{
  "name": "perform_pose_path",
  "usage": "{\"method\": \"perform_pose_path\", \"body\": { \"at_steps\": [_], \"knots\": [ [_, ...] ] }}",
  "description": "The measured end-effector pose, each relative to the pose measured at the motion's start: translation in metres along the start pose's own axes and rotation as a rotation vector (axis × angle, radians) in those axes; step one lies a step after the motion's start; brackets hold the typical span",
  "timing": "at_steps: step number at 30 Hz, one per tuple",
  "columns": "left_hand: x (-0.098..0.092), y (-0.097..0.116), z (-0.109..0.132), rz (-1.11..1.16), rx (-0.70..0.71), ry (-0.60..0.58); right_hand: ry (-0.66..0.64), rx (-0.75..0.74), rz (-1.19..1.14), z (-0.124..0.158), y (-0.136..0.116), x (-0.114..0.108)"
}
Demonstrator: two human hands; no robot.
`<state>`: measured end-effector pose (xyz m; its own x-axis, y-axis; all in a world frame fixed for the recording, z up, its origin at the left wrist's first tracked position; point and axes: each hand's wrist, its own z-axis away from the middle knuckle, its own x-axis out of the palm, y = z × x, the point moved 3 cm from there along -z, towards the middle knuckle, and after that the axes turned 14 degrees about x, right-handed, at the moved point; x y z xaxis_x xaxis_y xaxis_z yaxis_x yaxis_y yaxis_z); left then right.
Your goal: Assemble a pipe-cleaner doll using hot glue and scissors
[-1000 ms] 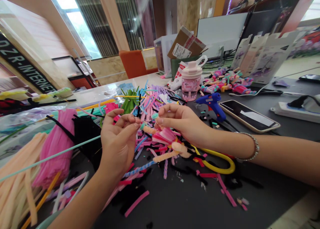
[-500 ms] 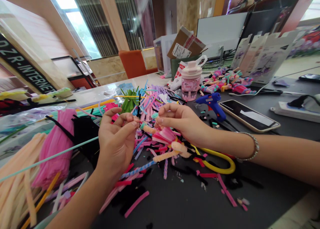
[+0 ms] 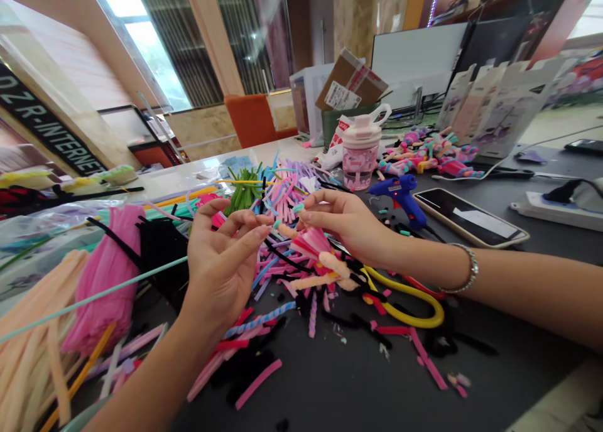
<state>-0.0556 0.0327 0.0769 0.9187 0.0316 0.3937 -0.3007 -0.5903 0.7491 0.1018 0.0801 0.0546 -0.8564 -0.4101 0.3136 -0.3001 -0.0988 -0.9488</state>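
Note:
My left hand (image 3: pixel 221 262) is raised over the pile, palm toward me, its fingers curled together in a pinch. A long teal pipe cleaner (image 3: pixel 94 299) runs in from the left and disappears behind this hand. My right hand (image 3: pixel 346 225) pinches a small pipe-cleaner figure (image 3: pixel 315 248) that has a pink skirt and peach limbs. A teal tip shows at that hand's fingertips. The two sets of fingertips are a few centimetres apart, above loose pipe-cleaner scraps (image 3: pixel 282 196) on the dark table (image 3: pixel 358 388).
Bundles of pink (image 3: pixel 106 269), black and peach pipe cleaners lie at the left. A yellow loop (image 3: pixel 414 313) lies under my right wrist. Behind it are a blue glue gun (image 3: pixel 400 193), a phone (image 3: pixel 468 217), a pink bottle (image 3: pixel 360 152), finished figures (image 3: pixel 426 151) and a power strip (image 3: pixel 556 209).
My right hand has lifted and tilted the figure slightly, so its skirt now hangs lower right. My left fingers have shifted a little; both arms stay in place.

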Motion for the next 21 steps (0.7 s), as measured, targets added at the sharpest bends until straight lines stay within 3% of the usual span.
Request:
{"method": "perform_pose_path", "body": {
  "at_steps": [5, 21],
  "knots": [
    [-0.0017, -0.0007, 0.0014, -0.017, -0.010, -0.031, 0.012, -0.005, -0.002, -0.0029, -0.0002, -0.0022],
    [-0.0088, -0.0061, -0.0044, -0.085, 0.083, 0.044, 0.054, 0.028, 0.011, -0.0046, -0.0007, -0.0052]
  ]
}}
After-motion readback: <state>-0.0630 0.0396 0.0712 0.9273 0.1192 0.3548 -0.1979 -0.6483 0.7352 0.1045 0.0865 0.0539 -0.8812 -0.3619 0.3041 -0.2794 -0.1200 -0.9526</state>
